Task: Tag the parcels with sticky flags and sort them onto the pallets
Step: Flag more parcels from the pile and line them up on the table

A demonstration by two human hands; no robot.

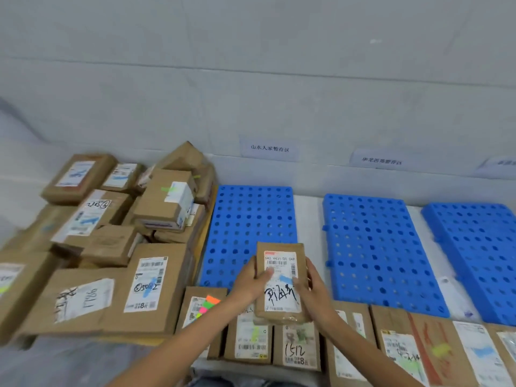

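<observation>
1. Here, the small brown parcel point(280, 296) is held above the near row of parcels point(298, 344), at the near end of the left blue pallet point(251, 216). Its long axis runs near to far, and its label faces up with the print upright to the viewer. A blue strip point(286, 280) lies across the label.
2. Just left of it, a pad of neon sticky flags point(208, 304) lies on a parcel in that row.
3. Further left, a loose pile of brown parcels point(111, 233) rises beside the left pallet.
4. The middle pallet point(371, 247) and right pallet point(480, 247) lie flat on a pale floor covering point(307, 219), apart from each other.
5. Beyond them a grey wall point(251, 79) carries paper signs point(269, 148), one above each pallet.
6. The left hand point(248, 277) grasps the parcel's left edge, thumb on the label. The right hand point(310, 286) grasps the right edge, its thumb beside the blue strip. Both forearms reach in from the near edge.
</observation>
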